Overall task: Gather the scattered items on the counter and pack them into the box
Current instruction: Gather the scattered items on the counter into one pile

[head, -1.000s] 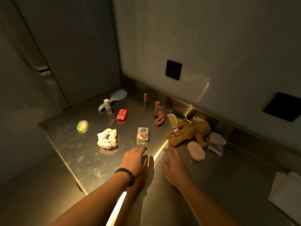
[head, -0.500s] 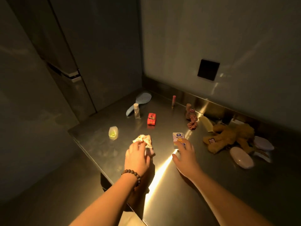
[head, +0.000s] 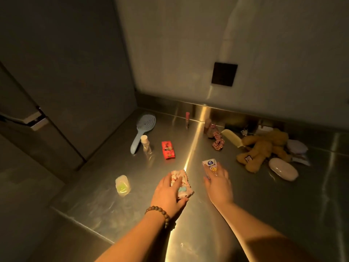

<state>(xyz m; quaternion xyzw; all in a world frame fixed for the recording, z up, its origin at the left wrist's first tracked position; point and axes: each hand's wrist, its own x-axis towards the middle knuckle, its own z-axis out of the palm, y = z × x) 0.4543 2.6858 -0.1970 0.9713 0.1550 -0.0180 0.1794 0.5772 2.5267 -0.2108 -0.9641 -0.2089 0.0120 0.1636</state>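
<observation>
brown bead bracelet (head: 160, 214), bare forearms

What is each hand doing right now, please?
Left hand: grips the white frilly patterned scrunchie.
Right hand: fingers lie on the small white cartoon-printed carton; grasp cannot be told.

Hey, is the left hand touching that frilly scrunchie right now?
Touching. The head view shows the left hand lying over the scrunchie, fingers curled across its top and thumb under its near edge, no gap between them.
</observation>
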